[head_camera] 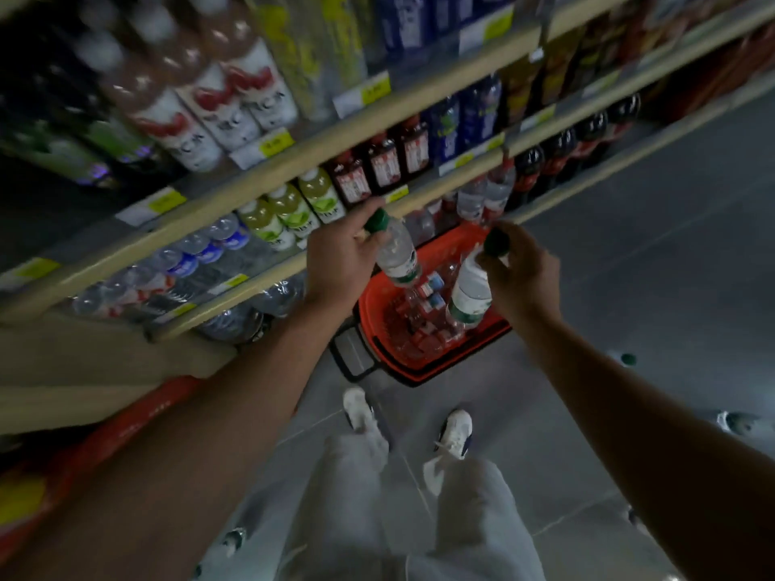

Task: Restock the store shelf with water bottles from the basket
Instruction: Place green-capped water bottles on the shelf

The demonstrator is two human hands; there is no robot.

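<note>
Both forearms reach over the orange basket [379, 329]. Left hand [339, 262] fingers grip one green-capped water bottle [396, 255] by the neck; right hand [524, 272] fingers pinch another [469, 293], both above the basket. Step: lifting out. Next, carry them left to the shelf [251, 283].

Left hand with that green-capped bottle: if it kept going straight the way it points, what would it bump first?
Probably the beige shelf edge just beyond the left hand and its bottle; depth is hard to judge here.
</note>
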